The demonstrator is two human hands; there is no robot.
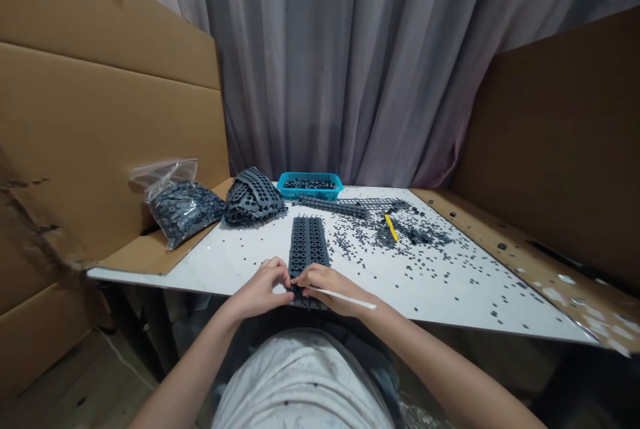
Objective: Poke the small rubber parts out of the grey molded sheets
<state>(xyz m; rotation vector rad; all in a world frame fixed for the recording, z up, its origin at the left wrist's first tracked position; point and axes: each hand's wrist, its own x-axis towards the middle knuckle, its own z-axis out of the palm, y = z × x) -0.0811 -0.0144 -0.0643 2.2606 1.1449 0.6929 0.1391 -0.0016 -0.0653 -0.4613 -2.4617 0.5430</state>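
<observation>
A dark grey perforated panel (309, 242) of joined plastic pieces lies at the table's front edge, its long side pointing away from me. My left hand (267, 287) is at the panel's near left corner, thumb and fingertips gripping its edge. A thin white stick (350, 297) lies in my right hand (330, 285), which is closed over the near end of the panel. The stick's back end points to the right, over my wrist. My fingers hide the near end and any small piece between them.
Loose dark bits (385, 235) and a yellow strip (391, 227) are scattered on the white table (270, 242). Behind are a blue basket (310, 194), a rolled strip (333, 206), a perforated stack (254, 195) and a filled plastic bag (183, 205). Cardboard walls (110, 102) flank the table.
</observation>
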